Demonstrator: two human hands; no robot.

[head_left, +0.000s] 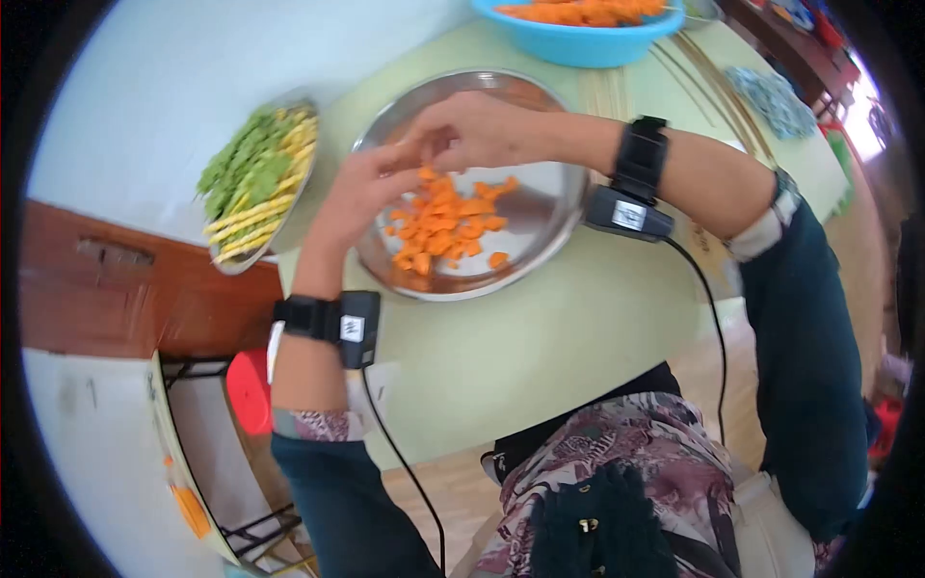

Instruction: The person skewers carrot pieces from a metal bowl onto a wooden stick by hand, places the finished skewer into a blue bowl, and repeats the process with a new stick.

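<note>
From where I stand, the person at the pale green table [540, 332] has both bare hands together over the far left part of a round metal basin [541, 229]. The left hand [361, 190] reaches in from the left, fingers bent, their tips close above the heap. The right hand [487, 127] comes across from the right, thumb and fingers curled towards each other right beside the left fingers. I can't tell whether either hand is gripping anything, as the fingertips overlap and blur.

The orange pieces [448, 226], cut small and uneven, lie loosely heaped on the basin floor below the hands, with one apart from the rest on the near right side.

To the left of the basin sits an oval dish [289, 220] carrying green leaves [236, 159] and yellow strips [255, 223]. At the far edge, a blue tub [578, 46] is loaded with more orange food [578, 12]. Thin sticks [602, 91] lie just on the near side of that tub, and a crumpled bluish cloth [771, 101] rests farther right.

A black box [359, 328] is strapped to the left wrist, another to the right, each trailing a cable. Low on the left I see a red stool [251, 392].
</note>
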